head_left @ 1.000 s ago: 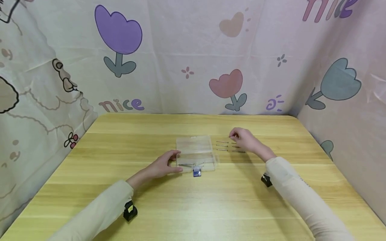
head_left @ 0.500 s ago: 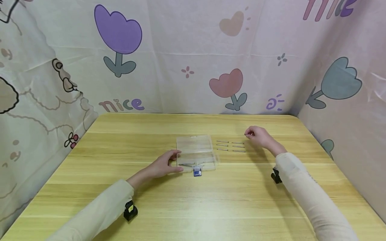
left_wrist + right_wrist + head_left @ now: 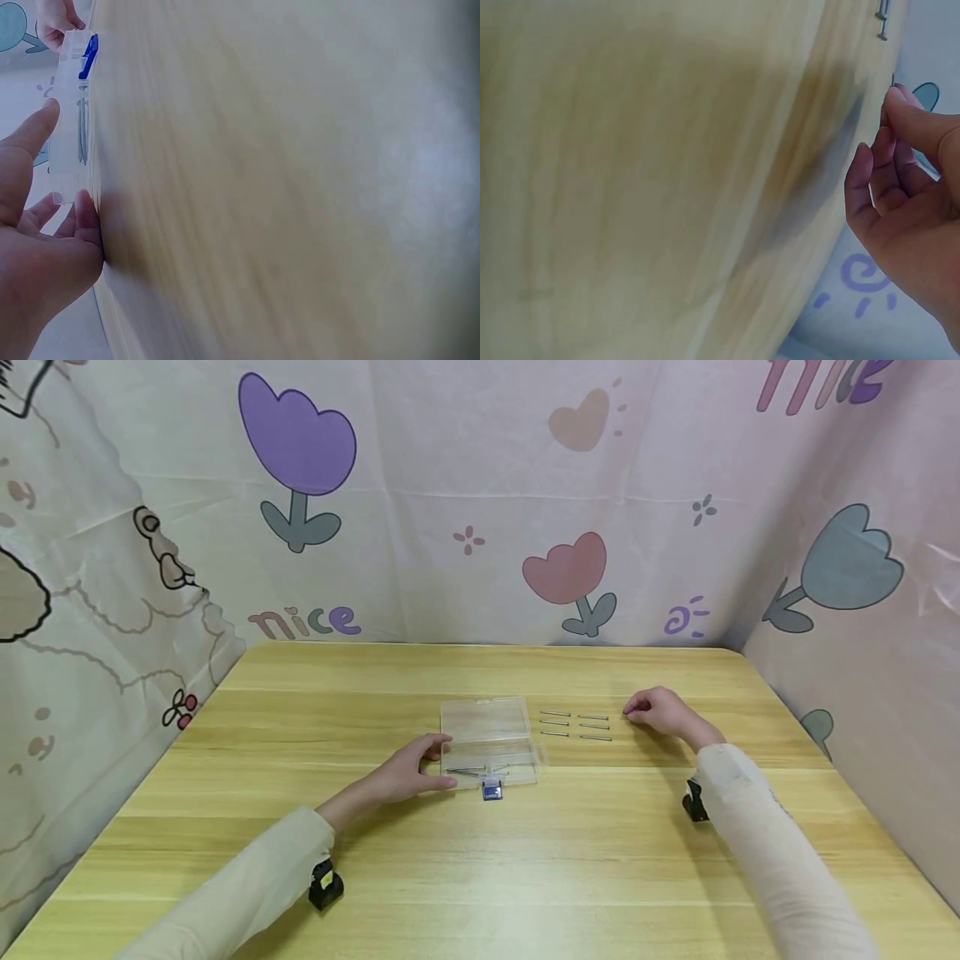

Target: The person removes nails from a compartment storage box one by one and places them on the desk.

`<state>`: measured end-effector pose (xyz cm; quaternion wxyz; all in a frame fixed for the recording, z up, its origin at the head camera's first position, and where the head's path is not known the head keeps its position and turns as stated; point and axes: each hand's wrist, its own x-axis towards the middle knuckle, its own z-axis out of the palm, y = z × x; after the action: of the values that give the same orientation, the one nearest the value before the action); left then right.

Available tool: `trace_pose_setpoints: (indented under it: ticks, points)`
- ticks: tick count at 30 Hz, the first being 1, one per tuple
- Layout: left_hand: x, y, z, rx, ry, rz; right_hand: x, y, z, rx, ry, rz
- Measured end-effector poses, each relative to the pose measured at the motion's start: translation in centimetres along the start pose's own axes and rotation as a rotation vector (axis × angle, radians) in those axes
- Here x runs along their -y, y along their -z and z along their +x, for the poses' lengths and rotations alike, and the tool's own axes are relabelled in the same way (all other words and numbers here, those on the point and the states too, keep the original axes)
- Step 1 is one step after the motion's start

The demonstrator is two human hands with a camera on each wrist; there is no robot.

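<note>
A clear plastic box (image 3: 525, 770) lies on the table with its lid (image 3: 483, 720) folded back. Several nails (image 3: 467, 769) are inside, and a blue latch (image 3: 492, 790) hangs at its front. My left hand (image 3: 405, 771) holds the box by its left end, thumb at the front corner and fingers at the back. My right hand (image 3: 663, 712) pinches a thin nail (image 3: 892, 78) between thumb and forefinger, low over the table; the fingers hide most of it. To its left, several nails lie flat in two columns, a left column (image 3: 555, 723) and a right column (image 3: 594, 727).
The wooden table (image 3: 420, 868) reaches back to a patterned cloth (image 3: 420, 527) hanging behind it and at both sides. Black wrist cameras sit under the left sleeve (image 3: 247, 877) and the right sleeve (image 3: 765, 827).
My right hand has moved right from above the right column, baring the nails there, then slightly down toward the table. My left hand and the box have stayed in place.
</note>
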<state>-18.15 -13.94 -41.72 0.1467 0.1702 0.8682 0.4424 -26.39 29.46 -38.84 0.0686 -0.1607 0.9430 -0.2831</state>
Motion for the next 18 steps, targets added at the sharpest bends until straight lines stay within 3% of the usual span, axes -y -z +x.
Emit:
trace_pose_setpoints:
  ticks: [18]
  points:
    - [-0.12,-0.06,0.04,-0.013,0.014,0.004,-0.82,-0.65,-0.13,-0.028,-0.031,0.006]
